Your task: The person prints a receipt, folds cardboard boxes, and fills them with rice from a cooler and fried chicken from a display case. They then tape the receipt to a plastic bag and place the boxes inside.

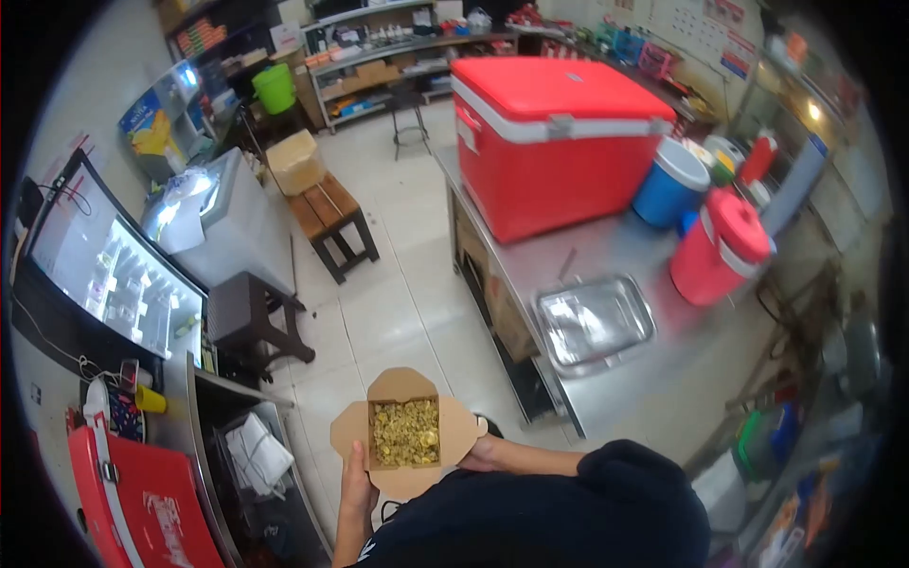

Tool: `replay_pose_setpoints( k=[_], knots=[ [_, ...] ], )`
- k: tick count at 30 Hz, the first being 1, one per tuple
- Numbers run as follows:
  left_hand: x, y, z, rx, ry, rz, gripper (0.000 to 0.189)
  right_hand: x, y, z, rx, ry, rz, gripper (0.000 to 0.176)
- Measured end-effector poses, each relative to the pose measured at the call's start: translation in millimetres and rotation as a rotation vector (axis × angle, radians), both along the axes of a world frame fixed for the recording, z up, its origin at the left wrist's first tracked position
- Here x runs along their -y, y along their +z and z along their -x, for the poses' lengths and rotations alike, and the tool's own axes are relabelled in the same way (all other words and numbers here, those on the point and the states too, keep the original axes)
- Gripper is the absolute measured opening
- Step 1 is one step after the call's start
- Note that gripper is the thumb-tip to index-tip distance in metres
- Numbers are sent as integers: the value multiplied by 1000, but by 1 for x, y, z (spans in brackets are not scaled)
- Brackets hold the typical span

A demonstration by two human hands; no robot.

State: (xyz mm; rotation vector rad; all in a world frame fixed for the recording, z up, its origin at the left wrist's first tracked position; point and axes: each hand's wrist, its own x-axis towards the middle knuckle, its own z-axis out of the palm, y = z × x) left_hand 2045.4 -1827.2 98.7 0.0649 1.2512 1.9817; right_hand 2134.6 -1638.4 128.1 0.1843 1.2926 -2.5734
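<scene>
An open cardboard food box [398, 386] with its flaps spread out is held in front of the body, low in the middle of the view. Inside it lies yellowish, crumbly food [406, 432]. My left hand [357, 483] grips the box at its left side, with the thumb up against the flap. On the right, my right hand [483, 452] holds the box by the flap edge, its fingers partly hidden beneath the cardboard.
A metal table [615, 388] on the right bears a large red cooler [559, 161], a metal tray [595, 324], a blue jug [670, 185] and a red jug [720, 248]. A wooden bench [325, 204], a dark stool [248, 308] and another red cooler [156, 502] stand left.
</scene>
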Motion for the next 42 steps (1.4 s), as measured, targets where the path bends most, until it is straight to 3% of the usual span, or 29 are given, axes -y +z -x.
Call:
replay_pose_setpoints(
  k=[10, 12, 15, 18, 20, 22, 26, 31, 33, 35, 38, 40, 42],
  knots=[
    [-87, 52, 262, -126, 335, -84, 58, -100, 42, 333, -103, 169, -100, 65],
    [-93, 39, 315, -79, 404, -89, 57, -115, 42, 386, -111, 171, -111, 65],
    [-122, 31, 391, -28, 485, -224, 57, -139, 4, 467, -74, 148, -162, 66],
    [-150, 10, 493, -83, 424, -187, 56, -191, -57, 556, -50, 73, -201, 64],
    [-183, 8, 570, -78, 395, -171, 55, -228, -64, 601, -52, -14, -239, 63],
    [-245, 34, 635, -86, 257, -195, 56, -282, -42, 625, 142, -238, -448, 59],
    [-378, 73, 750, -28, -67, -236, 56, -386, -34, 654, 103, -583, -512, 53],
    [-553, 67, 826, -78, -195, -241, 60, -509, -60, 656, 231, -967, -568, 46],
    [-609, 72, 833, -9, -307, -270, 60, -554, -60, 657, 428, -1028, -618, 44],
    [-661, 63, 846, 101, -378, -287, 58, -607, -61, 662, 462, -1067, -731, 42],
    [-734, 50, 878, -4, -345, -264, 56, -701, -66, 700, 500, -1134, -932, 36],
    [-778, 51, 901, -46, -372, -212, 55, -760, -67, 722, 520, -1033, -1161, 38],
    [-827, 48, 918, -77, -392, -162, 54, -816, -74, 739, 549, -977, -1196, 42]
  ],
)
